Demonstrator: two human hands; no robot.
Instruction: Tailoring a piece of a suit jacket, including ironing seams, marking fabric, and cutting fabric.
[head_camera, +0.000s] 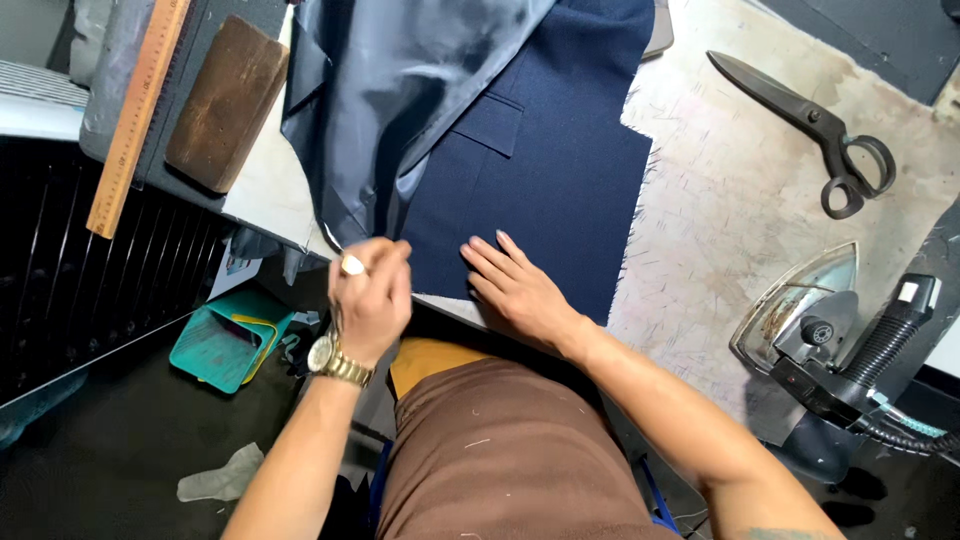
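Observation:
A navy blue jacket piece (540, 170) with a pocket flap lies on the worn work table (740, 200), its shiny grey-blue lining (400, 90) folded back over the left side. My left hand (370, 295), with a ring and a gold watch, is closed in a pinch at the fabric's near left edge. My right hand (515, 290) lies flat with fingers spread on the navy cloth near its front edge.
Large black scissors (820, 125) lie at the back right. A steam iron (830, 330) rests on its side at the right. A wooden block (225, 100) and a wooden ruler (135, 110) sit at the back left. A teal bin (225, 345) stands on the floor.

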